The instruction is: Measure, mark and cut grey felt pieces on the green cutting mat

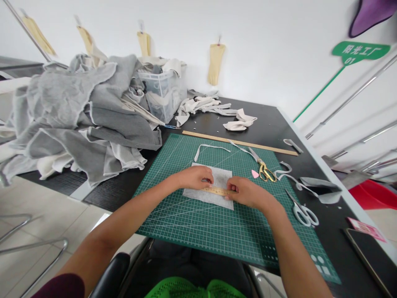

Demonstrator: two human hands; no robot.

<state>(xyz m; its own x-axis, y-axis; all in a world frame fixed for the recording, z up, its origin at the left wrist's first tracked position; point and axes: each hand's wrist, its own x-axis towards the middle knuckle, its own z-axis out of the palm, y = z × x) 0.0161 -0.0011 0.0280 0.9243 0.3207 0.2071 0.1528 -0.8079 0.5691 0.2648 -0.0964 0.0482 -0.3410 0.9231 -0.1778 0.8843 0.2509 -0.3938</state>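
A small grey fabric rectangle [221, 180] lies on the green cutting mat [198, 223]. Across it lies a short wooden ruler [218, 191]. My left hand [194, 177] rests on the fabric with its fingers curled onto the ruler's left end. My right hand [248, 193] is closed on the ruler's right end, pressing it onto the fabric. A pink chalk piece [254, 174] and gold-handled scissors [263, 167] lie just beyond my right hand.
A long wooden ruler [238, 142] lies along the mat's far edge. White-handled scissors [302, 210] and grey scraps [319, 188] sit to the right. A big heap of grey fabric [83, 116] and a clear bin [161, 93] fill the left. A phone [372, 256] lies near right.
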